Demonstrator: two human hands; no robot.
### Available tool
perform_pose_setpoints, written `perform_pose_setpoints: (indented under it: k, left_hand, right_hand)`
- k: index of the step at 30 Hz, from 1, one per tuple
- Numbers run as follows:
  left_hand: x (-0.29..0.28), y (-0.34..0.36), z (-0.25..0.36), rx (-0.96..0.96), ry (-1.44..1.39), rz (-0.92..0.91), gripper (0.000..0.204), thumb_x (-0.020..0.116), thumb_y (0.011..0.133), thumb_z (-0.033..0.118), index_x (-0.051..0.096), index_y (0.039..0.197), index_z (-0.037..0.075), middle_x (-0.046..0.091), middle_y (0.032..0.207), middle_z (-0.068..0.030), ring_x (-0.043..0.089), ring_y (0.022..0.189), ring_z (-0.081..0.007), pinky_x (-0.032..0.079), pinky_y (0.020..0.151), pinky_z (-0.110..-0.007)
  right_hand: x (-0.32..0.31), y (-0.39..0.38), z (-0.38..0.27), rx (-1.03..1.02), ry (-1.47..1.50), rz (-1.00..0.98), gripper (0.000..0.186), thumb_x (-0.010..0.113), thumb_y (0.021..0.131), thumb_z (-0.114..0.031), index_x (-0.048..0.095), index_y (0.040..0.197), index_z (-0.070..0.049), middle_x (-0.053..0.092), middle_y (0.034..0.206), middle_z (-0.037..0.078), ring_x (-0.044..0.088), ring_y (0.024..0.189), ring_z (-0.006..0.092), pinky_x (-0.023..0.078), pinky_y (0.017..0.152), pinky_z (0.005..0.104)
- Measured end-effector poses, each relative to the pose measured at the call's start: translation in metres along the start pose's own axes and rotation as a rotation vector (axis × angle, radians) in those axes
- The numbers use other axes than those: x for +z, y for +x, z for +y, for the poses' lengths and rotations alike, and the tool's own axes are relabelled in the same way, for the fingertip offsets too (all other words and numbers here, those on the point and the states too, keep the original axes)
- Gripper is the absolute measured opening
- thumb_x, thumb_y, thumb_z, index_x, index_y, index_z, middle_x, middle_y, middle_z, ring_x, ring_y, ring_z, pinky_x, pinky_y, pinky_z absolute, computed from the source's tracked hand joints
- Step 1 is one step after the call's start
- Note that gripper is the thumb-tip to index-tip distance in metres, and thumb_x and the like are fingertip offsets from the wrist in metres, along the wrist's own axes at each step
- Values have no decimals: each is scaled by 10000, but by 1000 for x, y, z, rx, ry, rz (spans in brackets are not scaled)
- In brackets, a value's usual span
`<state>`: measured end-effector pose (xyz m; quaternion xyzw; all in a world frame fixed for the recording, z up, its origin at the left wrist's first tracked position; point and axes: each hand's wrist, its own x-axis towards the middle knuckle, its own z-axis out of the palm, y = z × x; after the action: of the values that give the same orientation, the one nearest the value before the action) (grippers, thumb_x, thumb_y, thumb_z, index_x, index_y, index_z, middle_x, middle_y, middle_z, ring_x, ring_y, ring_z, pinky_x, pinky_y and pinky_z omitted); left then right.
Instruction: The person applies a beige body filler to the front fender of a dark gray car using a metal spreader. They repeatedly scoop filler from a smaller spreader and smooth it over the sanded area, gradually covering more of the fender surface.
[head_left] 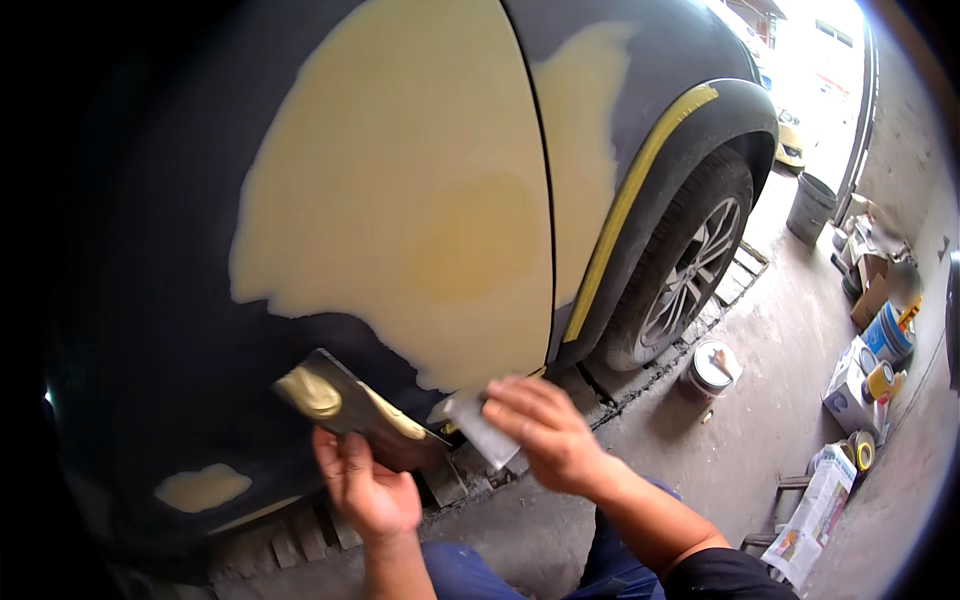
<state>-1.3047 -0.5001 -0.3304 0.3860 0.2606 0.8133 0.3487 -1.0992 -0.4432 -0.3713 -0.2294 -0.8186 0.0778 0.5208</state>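
My left hand (370,490) grips a dark metal plate (372,430), which is tilted and carries dollops of pale yellow putty (318,398). My right hand (540,430) has its fingers closed on a grey flat spreader (478,445), slightly blurred, just beside the plate at the door's lower edge. Behind both hands is a dark car body (190,260) with broad pale yellow filler patches (390,190) on the door and beside the seam, and a smaller patch (200,488) at lower left.
Yellow tape (635,220) lines the wheel arch above the wheel (685,275). On the concrete floor (680,470) are a lidded pail (710,365), a grey bucket (812,205), assorted cans and boxes (878,330) along the wall, and paper-covered material (810,515).
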Motion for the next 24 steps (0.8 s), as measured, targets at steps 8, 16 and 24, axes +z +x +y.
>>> perform_pose_setpoints:
  k: [8,16,24]
  left_hand:
    - [-72,68,18,273,221,-220,399,481,992,93,427,1384,41,556,1292,-71,537,1176,-191,401,1042,-349]
    - [-92,78,10,278,184,-259,383,510,972,63,456,1349,25,562,1288,-82,546,1170,-191,423,1027,-348]
    - [-89,75,9,266,222,-210,409,571,949,95,462,1332,-1,555,1287,-95,547,1149,-195,429,1007,-343]
  right_hand:
    - [-27,121,39,-236,-780,302,425,583,813,-142,644,1228,-206,583,1322,-1,443,1277,256,219,1126,497]
    - [-5,117,34,-343,-704,157,391,584,790,-170,677,1169,-176,562,1337,-26,443,1245,228,224,1113,572]
    - [9,75,45,-339,-729,44,377,581,759,-189,703,1116,-182,580,1332,-36,463,1231,230,233,1130,572]
